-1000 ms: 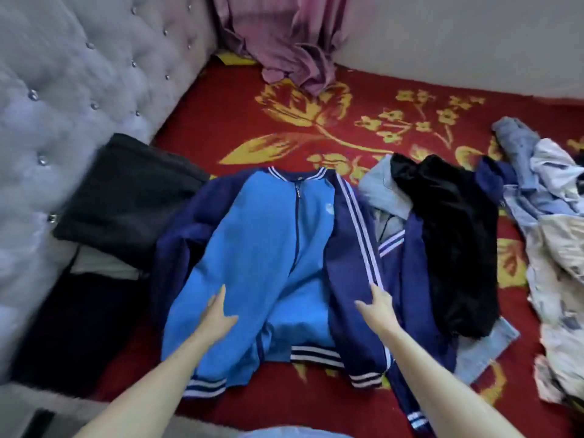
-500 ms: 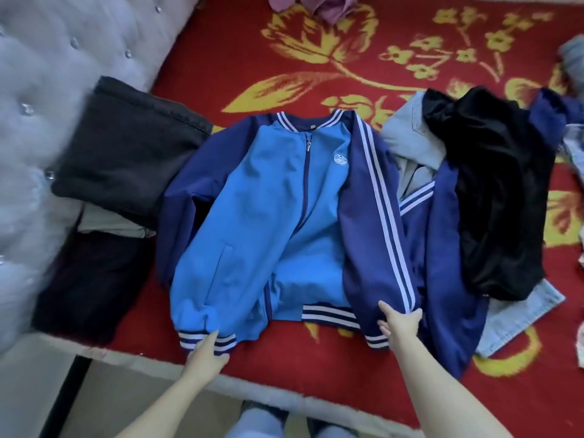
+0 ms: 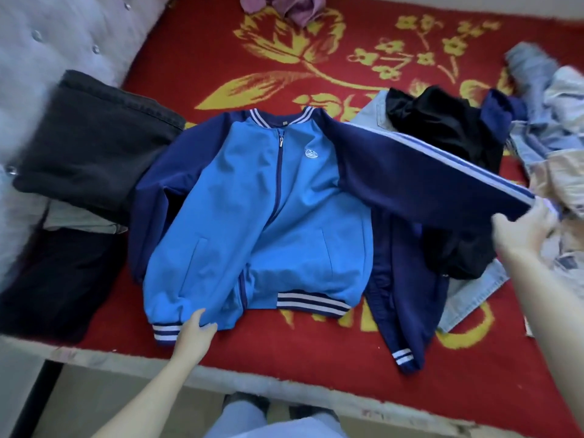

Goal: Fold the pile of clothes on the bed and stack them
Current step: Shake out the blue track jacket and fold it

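Note:
A blue zip jacket (image 3: 252,216) with navy sleeves lies face up in the middle of the bed. My left hand (image 3: 194,335) rests on its striped bottom hem at the near left corner, fingers fairly straight. My right hand (image 3: 521,230) grips the cuff end of the jacket's right sleeve (image 3: 426,175) and holds it stretched out to the right, lifted off the bed. A second navy garment (image 3: 404,298) lies under the jacket's right side. A black garment (image 3: 448,147) and a light denim piece (image 3: 471,298) lie beyond it.
Folded dark clothes (image 3: 85,147) sit stacked at the left against the grey tufted headboard (image 3: 47,42). A heap of pale unfolded clothes (image 3: 550,128) lies at the right. A mauve cloth (image 3: 294,7) sits at the far edge. The red floral blanket (image 3: 316,58) covers the bed.
My right hand took the right sleeve's cuff from the hem and pulled it out to the right, lifting it. My left hand stayed at the near left hem.

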Motion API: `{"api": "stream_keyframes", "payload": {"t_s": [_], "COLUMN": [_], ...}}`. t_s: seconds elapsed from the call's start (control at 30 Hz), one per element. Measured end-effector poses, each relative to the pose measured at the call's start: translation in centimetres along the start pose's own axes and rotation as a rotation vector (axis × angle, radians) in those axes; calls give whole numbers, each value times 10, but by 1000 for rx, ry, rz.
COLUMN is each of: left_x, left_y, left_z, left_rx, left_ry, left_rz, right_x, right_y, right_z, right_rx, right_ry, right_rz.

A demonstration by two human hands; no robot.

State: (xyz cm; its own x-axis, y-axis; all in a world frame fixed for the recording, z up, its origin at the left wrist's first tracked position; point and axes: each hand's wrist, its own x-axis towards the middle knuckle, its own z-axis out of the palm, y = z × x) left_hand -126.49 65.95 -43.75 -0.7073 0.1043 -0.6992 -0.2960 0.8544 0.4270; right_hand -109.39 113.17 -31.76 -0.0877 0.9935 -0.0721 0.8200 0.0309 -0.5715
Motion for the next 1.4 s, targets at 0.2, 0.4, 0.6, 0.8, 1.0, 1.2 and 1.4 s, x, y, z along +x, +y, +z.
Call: {"api": "stream_keyframes", "payload": {"t_s": [0.2,0.4,0.6,0.8,1.0,1.2,1.4], "left_x": [8,37,61,66,67,32,-5], "left_y": [-20,-46,-61,-59,-49,-38,-79], "left_z": [-14,-47,-56,-64,-67,-86,-102], "left_rx": [119,64,-352,-512,-361,-758,-793], "left_ry": [229,337,135,-11,2,-101,-55], "left_rz": [-88,-164,-300,-428,-263,-202,-205], "right_x": [-149,-210,-200,-212,-208,-214,-240], "right_y": [50,93,83,68,61,72,125], "right_z": [122,166,179,177,113,53,3], "right_rx": [44,324,466,480,485,899,659], "right_ry": [-458,-625,-659,-426,-288,-146,-53], "right_rz": [212,493,671,566,604,780,793]}}
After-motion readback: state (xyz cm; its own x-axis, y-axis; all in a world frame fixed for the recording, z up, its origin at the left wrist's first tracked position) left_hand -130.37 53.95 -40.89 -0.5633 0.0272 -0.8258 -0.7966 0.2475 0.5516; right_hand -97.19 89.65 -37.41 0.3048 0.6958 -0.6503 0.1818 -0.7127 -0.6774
